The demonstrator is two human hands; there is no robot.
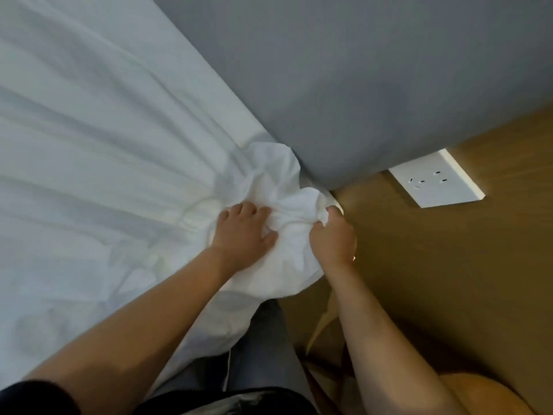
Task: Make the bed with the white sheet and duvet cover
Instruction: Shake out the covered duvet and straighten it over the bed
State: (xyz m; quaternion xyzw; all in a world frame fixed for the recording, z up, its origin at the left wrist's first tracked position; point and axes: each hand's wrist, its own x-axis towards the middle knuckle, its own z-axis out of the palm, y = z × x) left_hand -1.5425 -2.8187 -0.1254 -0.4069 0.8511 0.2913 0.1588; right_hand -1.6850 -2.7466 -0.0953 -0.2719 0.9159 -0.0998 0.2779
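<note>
Black sleeve [33, 396], grey trousers [263, 339], bare forearms [149, 319].

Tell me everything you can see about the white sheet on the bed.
The white sheet is thin, soft-looking cloth, spread out with long creases running toward the corner beside the grey panel. There it is bunched into a crumpled lump. The left hand presses on the bunch, fingers bent into its folds; the right hand grips a gathered edge.

A grey panel [359, 70] meets a wood-panelled wall [449, 280] — white socket plate [435, 178] set in it.
</note>
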